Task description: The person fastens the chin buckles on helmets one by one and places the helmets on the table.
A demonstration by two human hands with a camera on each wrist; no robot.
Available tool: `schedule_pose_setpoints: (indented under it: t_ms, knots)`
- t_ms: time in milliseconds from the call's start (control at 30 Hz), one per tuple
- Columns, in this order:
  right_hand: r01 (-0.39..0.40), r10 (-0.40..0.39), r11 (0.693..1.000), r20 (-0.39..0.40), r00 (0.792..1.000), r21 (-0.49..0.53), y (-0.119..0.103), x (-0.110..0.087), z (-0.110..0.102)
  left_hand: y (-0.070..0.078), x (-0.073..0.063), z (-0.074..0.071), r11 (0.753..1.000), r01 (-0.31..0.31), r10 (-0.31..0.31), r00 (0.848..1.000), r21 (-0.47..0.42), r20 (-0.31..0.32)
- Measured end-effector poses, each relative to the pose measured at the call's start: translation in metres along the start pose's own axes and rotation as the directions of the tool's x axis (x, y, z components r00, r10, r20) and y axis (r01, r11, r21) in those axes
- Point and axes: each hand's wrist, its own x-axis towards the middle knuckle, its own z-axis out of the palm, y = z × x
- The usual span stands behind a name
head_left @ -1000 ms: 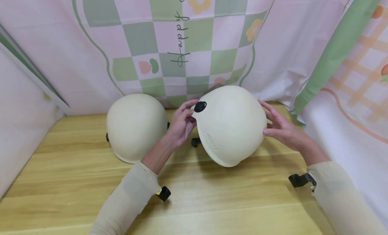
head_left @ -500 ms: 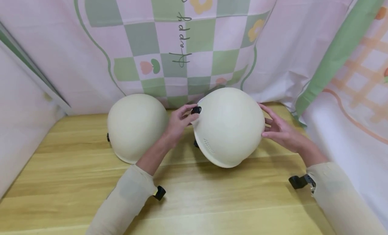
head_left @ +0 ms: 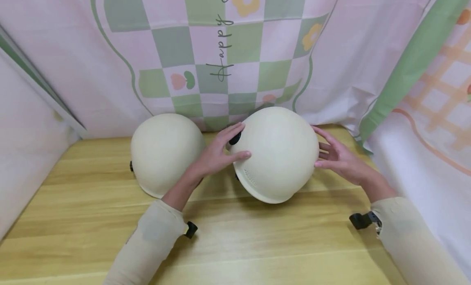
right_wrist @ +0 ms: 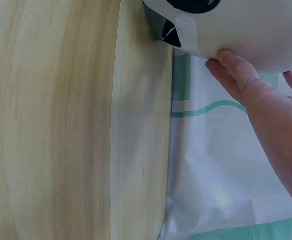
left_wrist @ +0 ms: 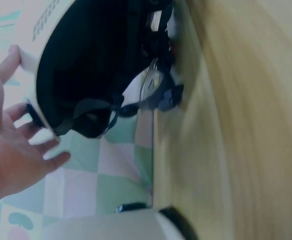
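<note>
A cream helmet (head_left: 279, 154) with small vent slots stands tilted on the wooden table, right of centre. Its dark inside and hanging black straps (left_wrist: 90, 106) show in the left wrist view. My left hand (head_left: 217, 154) lies spread at its left side, thumb and fingertips on the shell around a black round knob (head_left: 234, 138). On the other side, my right hand (head_left: 342, 159) touches the shell with extended fingers and thumb. The right wrist view shows those fingertips against the lower part of the shell. A second cream helmet (head_left: 165, 154) rests on the table, left of my left hand.
A wooden table (head_left: 235, 244) extends toward me. Behind both helmets hangs a checkered curtain (head_left: 243, 43) with flowers and lettering. More white cloth (head_left: 423, 166) lies along the right edge. Black camera mounts (head_left: 360, 220) stick out from the wrists.
My left hand has shifted from pinching near the knob to lying spread over the shell's side. The helmet has turned slightly leftward, carrying the knob partly out of sight. The right hand follows the shell.
</note>
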Motion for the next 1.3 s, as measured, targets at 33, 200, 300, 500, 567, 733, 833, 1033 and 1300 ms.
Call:
schedule_pose_setpoints:
  t_ms: [33,200,300,500,567,733,833,1033,1300]
  knots:
    - [-0.003,0.003,1.0,-0.003,1.0,-0.009,0.0,0.0,0.0,0.0,0.0,-0.002,0.999,-0.007,0.007,1.0,0.033,0.007]
    - [-0.016,0.016,0.999,-0.019,1.0,-0.029,0.0,0.003,0.004,0.0,-0.003,-0.006,0.995,-0.002,-0.002,0.999,0.101,0.04]
    - [-0.035,0.034,0.999,-0.017,0.999,-0.02,0.001,0.007,0.006,-0.001,-0.004,-0.006,0.995,0.014,-0.017,0.999,0.096,0.034]
    - [-0.078,0.076,0.995,-0.042,0.996,-0.056,0.0,0.014,0.009,-0.007,-0.003,-0.005,0.992,0.01,-0.011,1.0,0.123,0.007]
    - [-0.086,0.082,0.994,-0.049,0.995,-0.074,0.0,0.016,0.01,-0.009,-0.003,-0.004,0.992,0.01,-0.011,1.0,0.128,0.002]
    - [-0.075,0.071,0.992,-0.045,0.996,-0.102,-0.001,0.022,0.012,-0.015,-0.002,-0.001,0.991,0.031,-0.03,1.0,0.128,-0.007]
    - [-0.068,0.063,0.99,-0.046,0.997,-0.12,-0.001,0.025,0.013,-0.018,-0.001,0.0,0.991,0.052,-0.052,0.999,0.126,-0.006]
    - [-0.076,0.068,0.984,-0.054,0.996,-0.164,-0.001,0.03,0.013,-0.024,0.003,0.002,0.991,0.08,-0.081,0.997,0.111,-0.003]
    - [-0.096,0.082,0.974,-0.078,0.994,-0.204,-0.003,0.032,0.013,-0.029,0.008,0.005,0.995,0.082,-0.083,0.997,0.048,0.009]
